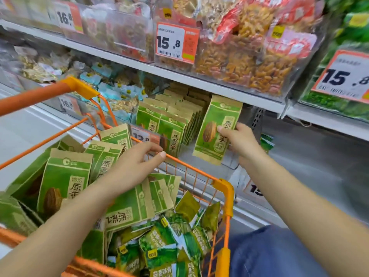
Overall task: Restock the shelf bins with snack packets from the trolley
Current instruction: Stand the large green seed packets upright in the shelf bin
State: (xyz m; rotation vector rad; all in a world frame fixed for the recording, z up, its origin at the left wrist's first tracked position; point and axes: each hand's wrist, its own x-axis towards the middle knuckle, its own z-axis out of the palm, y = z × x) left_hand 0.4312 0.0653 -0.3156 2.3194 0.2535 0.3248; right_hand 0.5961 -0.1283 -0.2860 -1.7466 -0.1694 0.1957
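Your orange wire trolley [223, 188] is sitting against the shelving, and it is carrying two sorts of stock: tall green-and-tan seed packets [65, 180] leaning and lying across its far and left part, and a loose heap of small green sachets [165, 250] filling its near corner. Just beyond the trolley rim, the clear shelf bin [229, 162] on the lower shelf is holding a row of the same green-and-tan packets [171, 124] standing upright, front to back, with bare room on its right side. The bins on the shelf above are holding bags of orange-brown snacks [255, 62] behind price tags. Your right hand [241, 140] is gripping one seed packet [217, 128] by its right edge, thumb across the front, and is holding it upright over the bare right side of that bin, beside the standing row. Your left hand [135, 162] is reaching over the trolley with fingers loosely bent and apart, thumb tip lying at the far rim wire, clasping nothing, just above the packets lying in the trolley.
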